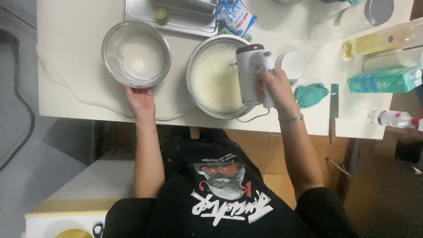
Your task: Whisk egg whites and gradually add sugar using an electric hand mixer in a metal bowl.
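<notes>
From the head camera, looking straight down, the right hand [274, 90] is closed around the handle of a hand mixer [251, 72], fingers wrapped tight on its grip. The mixer is white with a dark reddish-brown cap at its far end, and it hangs over the right side of a large steel bowl [216, 77]. A thin cord runs from it along the bowl's near rim. The bowl holds a pale, creamy yellow batter that looks smooth and fills it broadly; the beaters are mostly hidden under the mixer body.

The left hand [140, 99] rests at the near rim of a smaller steel bowl [135, 53], fingers touching its edge; how firmly it grips cannot be told. That bowl holds a white, frothy mass, thicker round the sides. The two bowls stand close side by side on a white table [70, 57], the smaller one to the left.

Beyond them lies a metal tray [176, 20] with a blue and white packet [235, 15] at its corner. To the right of the mixer are a teal cloth [310, 94], a knife [334, 105], a teal carton [383, 80], a bottle of yellow oil [379, 42] and a small clear bottle [392, 119].
</notes>
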